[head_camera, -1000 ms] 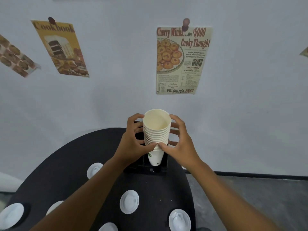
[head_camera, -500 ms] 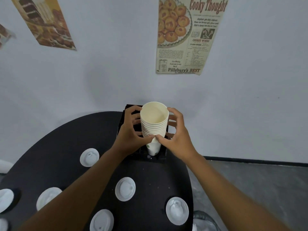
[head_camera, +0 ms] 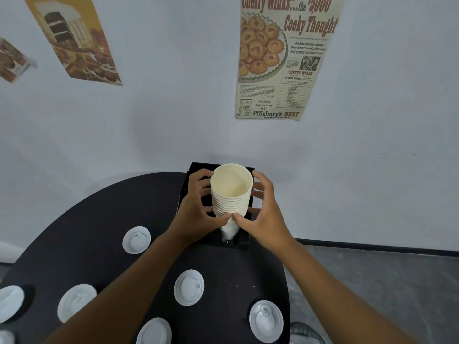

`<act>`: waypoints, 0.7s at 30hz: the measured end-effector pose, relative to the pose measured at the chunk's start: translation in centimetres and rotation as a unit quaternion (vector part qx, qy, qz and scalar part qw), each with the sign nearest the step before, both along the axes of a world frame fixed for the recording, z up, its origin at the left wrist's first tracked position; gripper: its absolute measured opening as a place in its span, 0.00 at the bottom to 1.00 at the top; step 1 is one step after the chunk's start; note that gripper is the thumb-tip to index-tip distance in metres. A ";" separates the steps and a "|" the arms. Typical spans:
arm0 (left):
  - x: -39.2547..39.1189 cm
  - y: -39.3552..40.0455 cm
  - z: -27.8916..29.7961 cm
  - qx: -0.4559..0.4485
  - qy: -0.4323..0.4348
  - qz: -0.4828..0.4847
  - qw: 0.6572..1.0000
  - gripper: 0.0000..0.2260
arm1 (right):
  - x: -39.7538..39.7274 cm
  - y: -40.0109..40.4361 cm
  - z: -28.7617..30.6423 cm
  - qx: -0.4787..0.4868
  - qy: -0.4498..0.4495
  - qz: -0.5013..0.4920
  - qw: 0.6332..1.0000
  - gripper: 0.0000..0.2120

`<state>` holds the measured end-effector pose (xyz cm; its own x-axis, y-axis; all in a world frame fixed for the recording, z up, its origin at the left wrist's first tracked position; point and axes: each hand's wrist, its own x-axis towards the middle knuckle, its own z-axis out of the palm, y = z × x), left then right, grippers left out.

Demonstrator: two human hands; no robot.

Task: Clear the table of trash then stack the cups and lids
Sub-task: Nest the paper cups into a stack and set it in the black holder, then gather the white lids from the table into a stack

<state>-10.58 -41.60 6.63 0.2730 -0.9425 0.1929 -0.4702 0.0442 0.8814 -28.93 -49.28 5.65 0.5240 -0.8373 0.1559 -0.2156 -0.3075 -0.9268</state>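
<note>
A tall stack of cream paper cups (head_camera: 231,192) stands upright in a black organizer box (head_camera: 242,240) at the far edge of the round black table (head_camera: 82,232). My left hand (head_camera: 198,214) grips the stack from the left and my right hand (head_camera: 264,214) grips it from the right, thumbs meeting in front. Several white plastic lids lie flat on the table: one lid (head_camera: 136,239) at the left, one lid (head_camera: 189,287) between my arms, one lid (head_camera: 266,321) at the right edge, and others along the near left.
A pale wall with a cookie poster (head_camera: 285,58) and a cake poster (head_camera: 72,38) rises right behind the table. Grey floor (head_camera: 372,281) lies to the right. Something pale and crumpled (head_camera: 304,335) shows below the table's right edge.
My view first tipped down and has since lifted slightly, so the posters sit a little lower again. Both hands keep the same grip on the cup stack in the box.
</note>
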 end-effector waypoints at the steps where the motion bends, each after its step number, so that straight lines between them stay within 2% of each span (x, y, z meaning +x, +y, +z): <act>1: 0.0 0.1 0.0 -0.001 0.003 -0.002 1.000 0.46 | -0.1 0.0 0.0 0.000 0.004 0.000 1.000 0.50; 6: 0.0 1.3 0.0 0.011 0.012 0.006 1.000 0.49 | -0.7 0.3 0.1 0.003 0.027 -0.004 1.000 0.54; 10: 0.2 2.9 0.9 0.023 0.002 0.025 0.999 0.52 | -1.8 1.3 0.6 -0.004 0.040 -0.012 0.999 0.52; 15: 0.6 8.1 1.9 0.015 0.015 0.059 0.998 0.49 | -4.8 4.7 0.6 -0.002 0.046 -0.036 0.998 0.48; 21: -0.1 17.5 1.5 0.065 0.038 0.095 0.993 0.44 | -7.3 10.9 -1.4 0.016 0.049 -0.042 0.998 0.45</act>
<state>-10.65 -24.12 8.14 0.4567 -0.8885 0.0456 -0.3906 -0.1542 0.9076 -36.20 -38.41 4.29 0.4625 -0.8831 0.0788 -0.3305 -0.2542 -0.9089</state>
